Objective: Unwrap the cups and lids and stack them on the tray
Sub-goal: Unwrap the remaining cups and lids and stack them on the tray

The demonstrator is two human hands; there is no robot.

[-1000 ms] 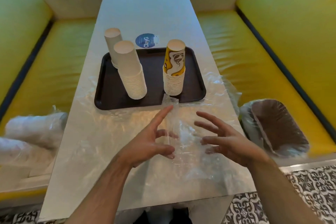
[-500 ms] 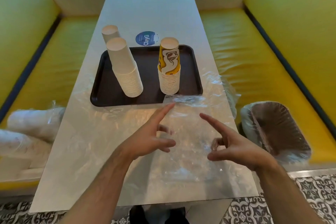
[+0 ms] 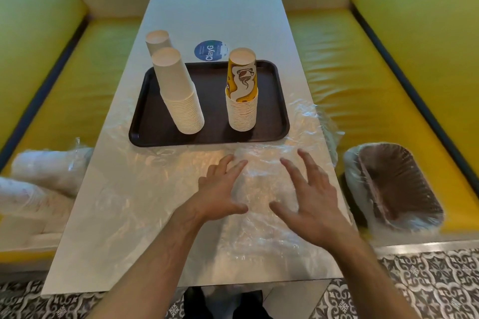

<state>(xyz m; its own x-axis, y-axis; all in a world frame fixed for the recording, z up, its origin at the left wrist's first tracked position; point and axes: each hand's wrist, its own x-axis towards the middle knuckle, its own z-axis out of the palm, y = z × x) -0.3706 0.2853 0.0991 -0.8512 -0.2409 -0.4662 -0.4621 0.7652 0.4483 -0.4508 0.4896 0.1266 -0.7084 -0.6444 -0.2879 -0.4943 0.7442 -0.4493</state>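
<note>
The clear plastic wrap [image 3: 269, 189] lies crumpled and flat on the table [image 3: 207, 2]. Left hand [image 3: 220, 189] and right hand [image 3: 308, 199] hover over it, fingers spread, holding nothing. At 12 o'clock, the brown tray [image 3: 212, 134] carries three upside-down cup stacks [image 3: 181, 96].

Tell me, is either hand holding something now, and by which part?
Nothing is held. The left hand and right hand are spread open over the clear plastic wrap.

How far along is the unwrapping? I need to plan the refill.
Done: three cup stacks, two white and one printed, stand on the tray. In hand: nothing; the left hand and right hand spread open over loose plastic wrap. Left: wrapped packs on the left bench and right bench.
</note>
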